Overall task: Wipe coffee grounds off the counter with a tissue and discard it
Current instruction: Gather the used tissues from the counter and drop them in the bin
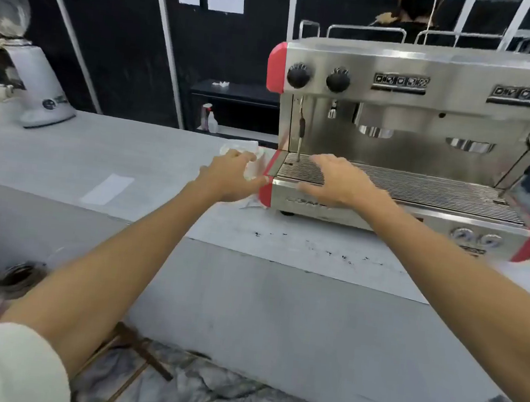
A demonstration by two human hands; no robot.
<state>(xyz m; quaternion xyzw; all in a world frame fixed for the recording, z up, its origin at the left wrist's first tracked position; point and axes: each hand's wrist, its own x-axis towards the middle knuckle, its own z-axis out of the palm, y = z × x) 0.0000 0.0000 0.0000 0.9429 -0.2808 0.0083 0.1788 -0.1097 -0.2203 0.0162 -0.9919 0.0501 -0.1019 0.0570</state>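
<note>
Dark coffee grounds (327, 248) lie scattered on the grey counter (150, 162) in front of the espresso machine (429, 120). A white tissue pack (246, 149) sits on the counter by the machine's left corner. My left hand (230, 177) reaches onto that pack, its fingers curled on the white tissue. My right hand (334, 178) hovers with spread fingers over the left end of the machine's drip tray grille (421, 191), holding nothing.
A white coffee grinder (40, 88) stands at the counter's far left. A flat white paper strip (108, 189) lies on the counter. A spray bottle (210, 118) stands behind. A dark bin (20, 276) sits low left; a wooden stool (132, 360) stands below.
</note>
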